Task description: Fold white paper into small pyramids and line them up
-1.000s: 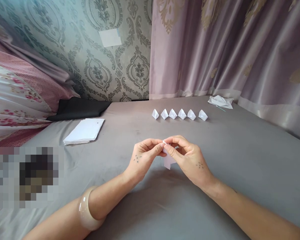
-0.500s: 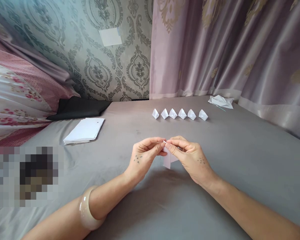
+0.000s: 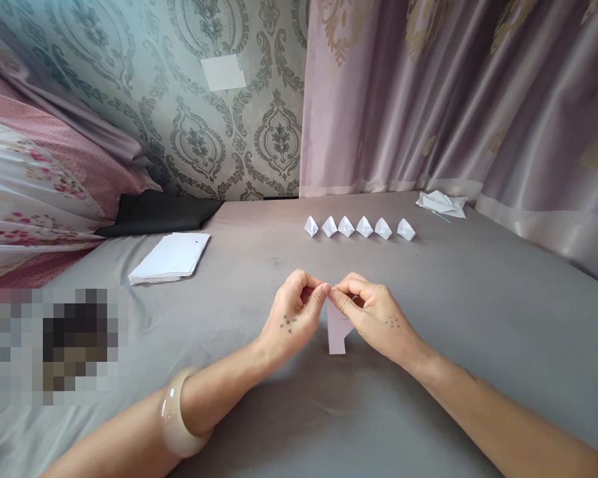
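A folded piece of white paper (image 3: 336, 332) hangs between my two hands, above the grey cloth (image 3: 279, 425). My left hand (image 3: 296, 309) pinches its top edge between thumb and bent fingers. On the other side my right hand (image 3: 371, 309) grips the same paper, its thumb pressed against the fingers close to the left thumb. One strip of the paper points down, and part of the sheet is hidden behind the right hand. Beyond my hands stand several small folded paper shapes (image 3: 345, 227) in a row.
A stack of white paper (image 3: 172, 257) lies at the left, near a black cloth (image 3: 162, 211). Crumpled white paper (image 3: 441, 203) sits at the back right by the purple curtain (image 3: 403, 99). A blurred patch (image 3: 62, 345) covers something at the lower left.
The paper has turned, so its hanging strip shows wider and reaches lower. My left fingers have curled in and the hand has shifted slightly right; the right hand still holds on.
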### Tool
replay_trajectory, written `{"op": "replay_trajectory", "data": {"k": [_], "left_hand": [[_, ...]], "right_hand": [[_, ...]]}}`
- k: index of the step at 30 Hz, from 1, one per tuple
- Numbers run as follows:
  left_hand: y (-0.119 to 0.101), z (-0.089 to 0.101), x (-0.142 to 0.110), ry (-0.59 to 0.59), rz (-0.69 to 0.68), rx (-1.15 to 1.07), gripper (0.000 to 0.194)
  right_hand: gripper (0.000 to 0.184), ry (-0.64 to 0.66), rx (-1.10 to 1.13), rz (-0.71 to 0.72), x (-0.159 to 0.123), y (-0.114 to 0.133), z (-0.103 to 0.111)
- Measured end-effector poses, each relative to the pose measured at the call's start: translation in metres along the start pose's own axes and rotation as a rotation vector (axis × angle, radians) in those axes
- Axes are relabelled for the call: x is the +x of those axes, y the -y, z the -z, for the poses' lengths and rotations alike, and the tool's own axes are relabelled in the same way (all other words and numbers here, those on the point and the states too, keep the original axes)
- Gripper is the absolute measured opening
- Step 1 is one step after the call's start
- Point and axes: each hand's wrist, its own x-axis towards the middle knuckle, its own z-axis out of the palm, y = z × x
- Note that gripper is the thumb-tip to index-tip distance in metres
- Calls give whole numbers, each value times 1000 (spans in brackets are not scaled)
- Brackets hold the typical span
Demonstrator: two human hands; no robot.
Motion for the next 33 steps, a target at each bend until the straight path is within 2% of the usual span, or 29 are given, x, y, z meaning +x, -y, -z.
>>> {"op": "replay_trajectory", "data": {"k": [2, 5, 8, 10, 14, 19, 23, 26, 29, 33], "left_hand": [[-1, 2, 2, 63, 25, 48, 27], [-1, 7, 8, 219, 59, 82, 28], [0, 12, 13, 360, 70, 65, 31], [0, 12, 15, 394, 75, 17, 33], [3, 9, 14, 410, 104, -199, 32], [7, 8, 15, 442, 203, -410, 35], [8, 11, 15, 439, 172, -334, 47], [10, 11, 15, 441, 149, -309, 41], [12, 7, 13, 443, 180, -418, 36], [16, 5, 17, 351, 312, -611, 37]], "right_hand": [[35, 22, -35, 2, 1, -1, 1], [34, 62, -48, -41, 3, -2, 2], [31, 133, 14, -90, 4, -5, 4], [31, 208, 104, -117, 4, -6, 6], [33, 340, 292, -164, 6, -3, 10], [31, 375, 333, -196, 6, -1, 12], [32, 389, 361, -213, 7, -6, 12], [33, 407, 399, -249, 7, -8, 12], [34, 398, 411, -276, 8, -7, 12], [41, 328, 393, -180, 11, -9, 15]]}}
